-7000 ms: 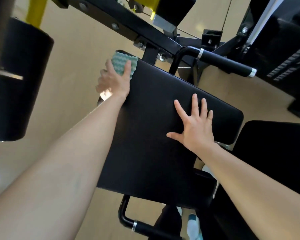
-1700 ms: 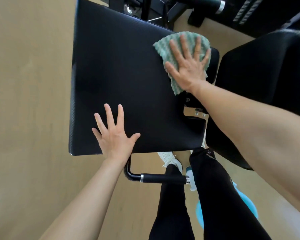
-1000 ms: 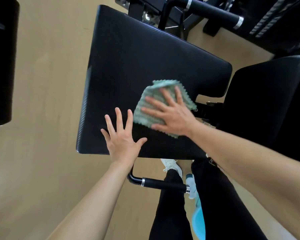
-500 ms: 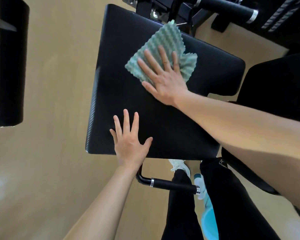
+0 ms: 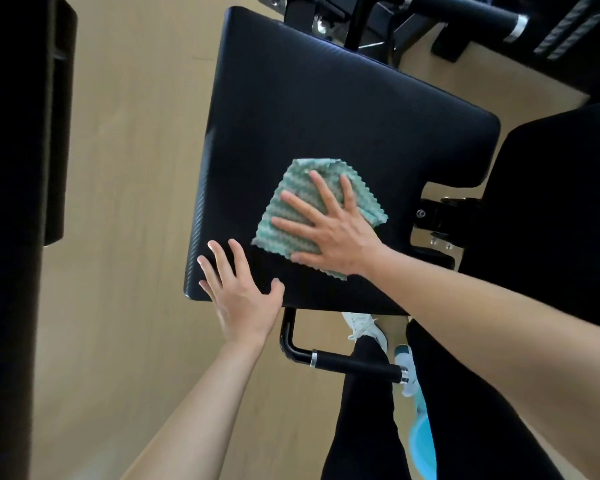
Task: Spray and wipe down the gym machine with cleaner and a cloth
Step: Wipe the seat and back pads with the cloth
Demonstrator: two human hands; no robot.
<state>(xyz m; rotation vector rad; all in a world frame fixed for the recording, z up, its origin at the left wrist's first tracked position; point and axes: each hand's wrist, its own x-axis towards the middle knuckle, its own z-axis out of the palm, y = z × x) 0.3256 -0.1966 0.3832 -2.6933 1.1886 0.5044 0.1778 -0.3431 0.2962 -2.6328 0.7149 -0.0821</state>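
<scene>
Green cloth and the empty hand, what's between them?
Just bare black pad between the green cloth and the left hand, in the head view.

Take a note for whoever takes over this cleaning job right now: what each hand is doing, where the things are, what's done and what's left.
Right hand: flat, fingers spread, pressing the green cloth onto the near middle of the black pad.
Left hand: flat on the pad's near left corner, holding nothing.
Cleaner: no spray bottle can be made out in view.
Done: the cloth is on the pad, mid-wipe; wiped areas cannot be told from unwiped ones.
Left: probably the rest of the pad, then the black handle below its near edge.
</scene>
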